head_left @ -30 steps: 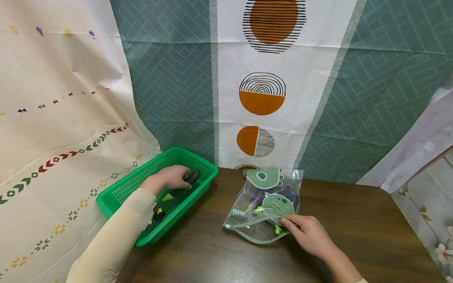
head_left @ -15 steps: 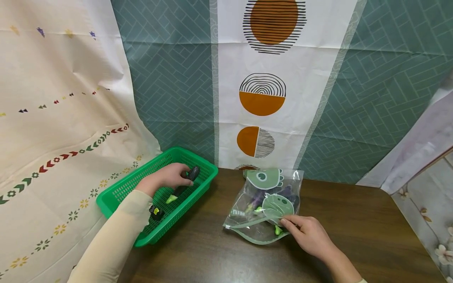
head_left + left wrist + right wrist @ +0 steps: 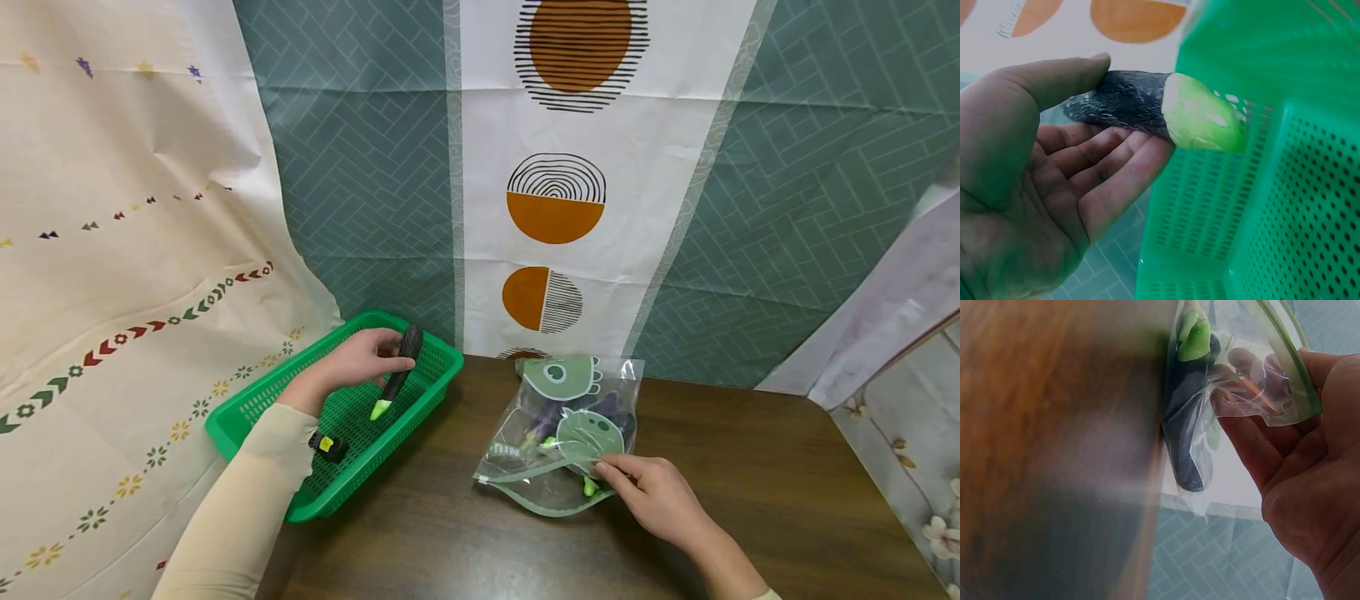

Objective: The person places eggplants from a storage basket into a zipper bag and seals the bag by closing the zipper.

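Observation:
My left hand (image 3: 363, 360) pinches a dark eggplant (image 3: 397, 377) with a light green end, over the green basket (image 3: 442, 377). In the left wrist view, the eggplant (image 3: 1129, 100) lies between thumb and fingers, its green end pointing away from the palm. On the table, a clear zip bag (image 3: 504, 457) with green cartoon prints holds several dark purple eggplants with green caps. My right hand (image 3: 656, 500) pinches the bag's green-edged mouth, which gapes a little. Through the plastic, the right wrist view shows one eggplant (image 3: 1188, 406) and some of my fingers.
A dark wooden table (image 3: 420, 533) bears both basket and bag. Behind it hangs a patterned curtain (image 3: 360, 183), and a cream cloth (image 3: 135, 292) drapes at the left beside the basket. A small black device (image 3: 327, 447) sits at my left wrist.
My left hand has lifted the eggplant from the basket floor, and its green end now hangs lower and clearer. The right hand and bag have stayed put.

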Available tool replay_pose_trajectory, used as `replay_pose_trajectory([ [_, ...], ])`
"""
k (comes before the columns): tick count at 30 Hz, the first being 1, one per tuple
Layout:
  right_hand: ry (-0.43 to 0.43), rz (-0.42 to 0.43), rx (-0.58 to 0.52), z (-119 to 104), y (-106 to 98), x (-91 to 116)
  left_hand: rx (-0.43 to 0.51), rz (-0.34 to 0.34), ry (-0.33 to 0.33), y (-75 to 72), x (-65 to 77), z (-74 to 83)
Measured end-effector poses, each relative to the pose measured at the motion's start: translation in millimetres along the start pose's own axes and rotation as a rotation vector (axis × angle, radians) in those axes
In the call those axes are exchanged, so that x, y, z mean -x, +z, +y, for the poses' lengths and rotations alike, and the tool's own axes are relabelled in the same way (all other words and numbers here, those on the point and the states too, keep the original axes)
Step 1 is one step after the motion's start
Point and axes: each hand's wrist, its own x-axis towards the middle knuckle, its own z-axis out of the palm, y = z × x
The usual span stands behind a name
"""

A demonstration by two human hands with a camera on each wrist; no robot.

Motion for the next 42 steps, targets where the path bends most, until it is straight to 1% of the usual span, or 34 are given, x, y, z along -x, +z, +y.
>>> replay_pose_trajectory([
  [3, -0.006, -0.001, -0.012, 0.5, 0.3, 0.2, 0.035, 0.026, 0.009, 0.5, 1.4, 8.4],
  [7, -0.019, -0.004, -0.024, 1.3, 0.9, 0.6, 0.1, 0.034, 0.034, 2.3, 2.8, 17.5],
  [11, -0.01, -0.009, -0.025, 1.6, 0.7, -0.1, 0.144, 0.054, 0.057, 5.3, 4.3, 24.6],
  [18, 0.011, -0.017, -0.02, 0.4, -0.1, -0.8, 0.223, 0.088, 0.064, 12.1, 10.8, 42.2],
  [22, 0.03, -0.022, -0.015, -0.9, -0.7, -0.7, 0.263, 0.102, 0.088, 16.2, 15.1, 53.2],
  [25, 0.028, -0.021, -0.014, -1.0, -0.9, -0.7, 0.288, 0.119, 0.109, 19.9, 18.0, 60.6],
  [35, 0.029, -0.022, -0.008, -1.4, -1.7, -0.4, 0.377, 0.19, 0.162, 37.5, 27.6, 84.8],
  [42, 0.01, -0.012, -0.012, 0.0, 0.6, -0.1, 0.43, 0.186, 0.165, 53.7, 34.2, 95.6],
])
